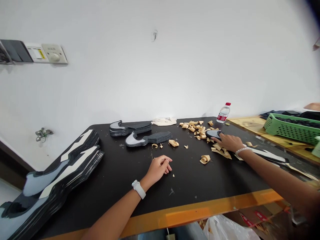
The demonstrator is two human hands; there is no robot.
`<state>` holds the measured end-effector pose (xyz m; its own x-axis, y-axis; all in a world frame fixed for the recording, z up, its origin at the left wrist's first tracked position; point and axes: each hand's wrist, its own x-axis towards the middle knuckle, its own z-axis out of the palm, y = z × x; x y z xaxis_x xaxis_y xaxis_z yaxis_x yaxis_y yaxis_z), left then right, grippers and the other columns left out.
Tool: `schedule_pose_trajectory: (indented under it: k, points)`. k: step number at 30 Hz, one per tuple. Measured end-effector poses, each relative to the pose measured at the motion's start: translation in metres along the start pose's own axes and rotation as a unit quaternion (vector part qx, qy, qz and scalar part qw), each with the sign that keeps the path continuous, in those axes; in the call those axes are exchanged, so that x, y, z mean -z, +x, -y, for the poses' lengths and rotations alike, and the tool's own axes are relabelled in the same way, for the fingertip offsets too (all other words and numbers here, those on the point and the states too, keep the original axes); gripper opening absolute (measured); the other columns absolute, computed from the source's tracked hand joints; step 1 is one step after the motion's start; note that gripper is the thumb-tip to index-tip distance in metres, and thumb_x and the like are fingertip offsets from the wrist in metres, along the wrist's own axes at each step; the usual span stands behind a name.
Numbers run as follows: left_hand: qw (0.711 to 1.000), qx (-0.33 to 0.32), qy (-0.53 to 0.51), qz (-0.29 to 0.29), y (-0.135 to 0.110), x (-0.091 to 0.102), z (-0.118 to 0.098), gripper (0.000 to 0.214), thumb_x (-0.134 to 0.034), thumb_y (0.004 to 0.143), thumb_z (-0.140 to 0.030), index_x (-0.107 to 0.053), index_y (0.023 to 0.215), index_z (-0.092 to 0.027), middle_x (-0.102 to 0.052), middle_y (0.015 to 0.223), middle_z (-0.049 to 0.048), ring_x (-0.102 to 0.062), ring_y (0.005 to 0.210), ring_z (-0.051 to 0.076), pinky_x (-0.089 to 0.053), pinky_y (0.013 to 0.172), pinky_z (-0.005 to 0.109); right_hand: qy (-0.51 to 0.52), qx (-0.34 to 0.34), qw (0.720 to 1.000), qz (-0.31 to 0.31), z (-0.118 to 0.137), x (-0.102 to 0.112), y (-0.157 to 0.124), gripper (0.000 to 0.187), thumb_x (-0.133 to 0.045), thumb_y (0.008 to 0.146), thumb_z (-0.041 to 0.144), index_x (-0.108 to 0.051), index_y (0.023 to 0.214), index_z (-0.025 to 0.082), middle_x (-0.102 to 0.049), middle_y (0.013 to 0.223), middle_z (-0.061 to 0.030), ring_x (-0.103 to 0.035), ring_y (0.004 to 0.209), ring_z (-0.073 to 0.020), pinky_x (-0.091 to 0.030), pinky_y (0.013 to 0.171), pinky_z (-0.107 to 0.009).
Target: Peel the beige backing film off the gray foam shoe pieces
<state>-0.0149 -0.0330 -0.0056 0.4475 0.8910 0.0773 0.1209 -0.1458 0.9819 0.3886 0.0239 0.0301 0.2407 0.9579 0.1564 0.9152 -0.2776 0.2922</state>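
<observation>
Below a white wall (pixel 160 66), black workbench (pixel 200 180)

R hand (pixel 228 142): covers most of dark pc (pixel 212 134).
L hand (pixel 158 168): curled fingers (pixel 165 162) hide palm; can't tell if anything's held.
Big stack (pixel 62 173): cut off lower-left, count unclear.
Green basket (pixel 292 128): cut off at R edge, contents too dark to tell.
Plastic bag (pixel 225 230): cut off at bottom.
Wall panel (pixel 17 51): cut off at L edge.

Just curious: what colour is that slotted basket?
The basket is green, clearest in the head view.
</observation>
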Motion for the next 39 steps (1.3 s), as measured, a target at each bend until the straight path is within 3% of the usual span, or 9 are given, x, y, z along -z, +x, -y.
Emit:
schedule_pose_trajectory:
  k: [7, 15, 19, 21, 23, 27, 32, 35, 39]
  points:
    - [1.0, -0.005, 0.0, -0.001, 0.001, 0.0, 0.002, 0.026, -0.045, 0.083, -0.03, -0.062, 0.092, -0.012, -0.062, 0.062, 0.003, -0.054, 0.049, 0.008, -0.044, 0.049, 0.019, -0.035, 0.013, 0.999, -0.024, 0.001, 0.008, -0.002, 0.056, -0.031, 0.091, 0.053, -0.06, 0.096, 0.006, -0.067, 0.084, -0.0226, -0.065, 0.083, -0.0365, -0.043, 0.064, -0.04]
    - [1.0, -0.007, 0.006, -0.001, 0.0, 0.0, 0.0, 0.026, -0.045, 0.083, -0.03, -0.062, 0.092, -0.012, -0.063, 0.063, 0.0037, -0.054, 0.05, 0.009, -0.045, 0.05, 0.02, -0.019, 0.003, 1.0, -0.024, -0.004, 0.012, -0.008, 0.059, -0.032, 0.088, 0.06, -0.06, 0.097, 0.009, -0.066, 0.084, -0.0219, -0.063, 0.082, -0.0353, -0.043, 0.065, -0.04]
    - [1.0, -0.006, 0.005, 0.0, 0.0, 0.0, 0.002, 0.027, -0.045, 0.083, -0.03, -0.062, 0.092, -0.012, -0.063, 0.062, 0.0034, -0.054, 0.049, 0.009, -0.045, 0.05, 0.02, 0.05, -0.019, 0.989, -0.141, 0.009, 0.017, -0.011, 0.072, -0.03, 0.084, 0.067, -0.052, 0.113, 0.005, -0.057, 0.109, -0.0303, -0.054, 0.098, -0.0403, -0.042, 0.072, -0.045]
    - [1.0, -0.009, 0.001, 0.002, 0.0, 0.0, 0.003, 0.027, -0.044, 0.083, -0.03, -0.062, 0.093, -0.012, -0.063, 0.063, 0.0033, -0.054, 0.049, 0.009, -0.045, 0.05, 0.02, 0.086, -0.013, 0.975, -0.203, 0.029, 0.021, -0.012, 0.079, -0.031, 0.083, 0.067, -0.04, 0.127, 0.002, -0.045, 0.128, -0.0318, -0.048, 0.109, -0.0422, -0.041, 0.081, -0.049]
    - [1.0, -0.008, -0.005, 0.002, 0.0, -0.001, 0.003, 0.027, -0.044, 0.083, -0.029, -0.062, 0.092, -0.012, -0.063, 0.063, 0.0033, -0.054, 0.049, 0.009, -0.045, 0.049, 0.02, 0.123, 0.063, 0.965, -0.224, 0.06, 0.025, -0.012, 0.081, -0.033, 0.084, 0.064, -0.028, 0.136, 0.003, -0.036, 0.138, -0.0279, -0.041, 0.119, -0.0404, -0.036, 0.092, -0.05]
    - [1.0, 0.005, -0.014, -0.001, -0.001, -0.001, 0.001, 0.026, -0.042, 0.084, -0.027, -0.061, 0.092, -0.011, -0.061, 0.062, 0.0028, -0.053, 0.048, 0.008, -0.045, 0.049, 0.019, 0.207, 0.255, 0.931, -0.16, 0.142, 0.026, -0.004, 0.074, -0.03, 0.088, 0.059, -0.021, 0.142, 0.009, -0.033, 0.143, -0.0207, -0.03, 0.132, -0.0309, -0.029, 0.105, -0.045]
    - [1.0, 0.015, -0.023, -0.006, -0.002, -0.002, -0.001, 0.024, -0.042, 0.083, -0.024, -0.061, 0.091, -0.011, -0.06, 0.06, 0.002, -0.052, 0.046, 0.008, -0.044, 0.049, 0.019, 0.3, 0.283, 0.907, -0.082, 0.23, 0.02, 0.015, 0.073, -0.024, 0.088, 0.063, -0.021, 0.144, 0.016, -0.03, 0.147, -0.0164, -0.03, 0.133, -0.0307, -0.03, 0.104, -0.053]
    - [0.999, 0.017, -0.026, -0.006, -0.002, -0.004, 0.0, 0.025, -0.042, 0.084, -0.025, -0.061, 0.091, -0.011, -0.059, 0.06, 0.0016, -0.052, 0.046, 0.007, -0.044, 0.049, 0.019, 0.318, 0.268, 0.905, -0.091, 0.251, 0.016, 0.024, 0.075, -0.03, 0.083, 0.069, -0.032, 0.139, 0.019, -0.036, 0.144, -0.0131, -0.032, 0.131, -0.0317, -0.028, 0.105, -0.053]
    - [0.999, 0.03, -0.009, -0.024, -0.003, -0.003, -0.001, 0.028, -0.039, 0.086, -0.027, -0.06, 0.096, -0.012, -0.061, 0.065, 0.0038, -0.056, 0.051, 0.01, -0.048, 0.05, 0.023, 0.336, 0.274, 0.896, -0.098, 0.253, 0.011, 0.029, 0.072, -0.03, 0.082, 0.069, -0.041, 0.134, 0.02, -0.039, 0.142, -0.0107, -0.035, 0.13, -0.0302, -0.031, 0.105, -0.048]
